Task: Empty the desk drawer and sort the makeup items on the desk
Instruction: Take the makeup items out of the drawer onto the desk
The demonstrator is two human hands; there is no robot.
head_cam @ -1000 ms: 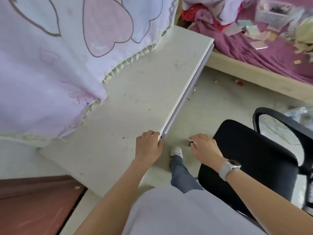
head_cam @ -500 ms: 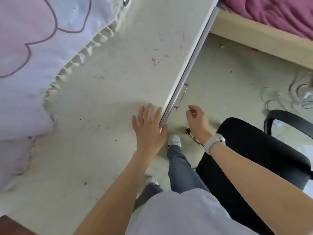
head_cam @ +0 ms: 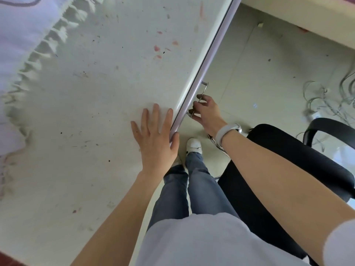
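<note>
The white desk top [head_cam: 92, 104] fills the left and middle, speckled with small red and dark stains. Under its front edge runs the lilac drawer front [head_cam: 199, 77], which looks closed, with a metal bar handle [head_cam: 204, 90]. My left hand [head_cam: 156, 139] lies flat on the desk top with fingers spread, its thumb over the edge. My right hand [head_cam: 206, 110], a white watch on its wrist, curls its fingers round the lower part of the handle. No makeup items are in sight.
A pale fringed cloth [head_cam: 28, 50] covers the desk's far left. A black office chair [head_cam: 284, 169] stands at my right. My legs and a white shoe [head_cam: 194, 145] are below the desk edge. Tangled cables [head_cam: 326, 100] lie on the floor at right.
My view has tipped down and closer to the desk. My left hand went from gripping the desk edge to lying flat. My right hand rose from beside the chair and took the drawer handle.
</note>
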